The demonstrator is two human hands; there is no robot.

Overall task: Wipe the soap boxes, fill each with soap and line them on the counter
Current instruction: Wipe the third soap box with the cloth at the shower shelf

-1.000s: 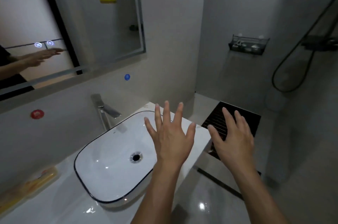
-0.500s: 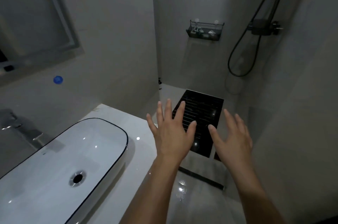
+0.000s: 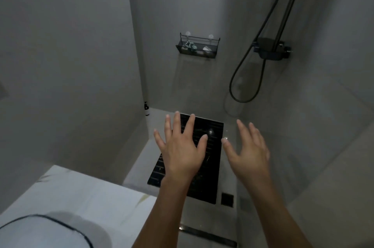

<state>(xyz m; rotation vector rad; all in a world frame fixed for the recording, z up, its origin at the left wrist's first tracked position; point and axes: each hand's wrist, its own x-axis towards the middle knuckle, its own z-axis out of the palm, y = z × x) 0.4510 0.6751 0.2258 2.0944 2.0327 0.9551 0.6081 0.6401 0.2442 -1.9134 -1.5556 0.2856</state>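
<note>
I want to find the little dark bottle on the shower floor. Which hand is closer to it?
Left. The left hand hovers just right of the bottle in the corner; the right hand is farther right, past the black grate.

The bathroom is dim and grey, lit softly from above and behind the camera. Small bright glints sit on the wet black floor grate [image 3: 204,146] near the picture's centre, and a metal strip [image 3: 204,233] at 6 o'clock catches a streak of glare. The white worktop [image 3: 85,193] at 7 o'clock is the brightest area, slightly washed out. The shower hose [image 3: 242,77] casts a faint shadow on the wall. Wide-angle distortion bends the wall edges toward the corners. The picture is soft and grainy throughout, and the wire basket [image 3: 198,46] at 12 o'clock lacks fine detail.
</note>
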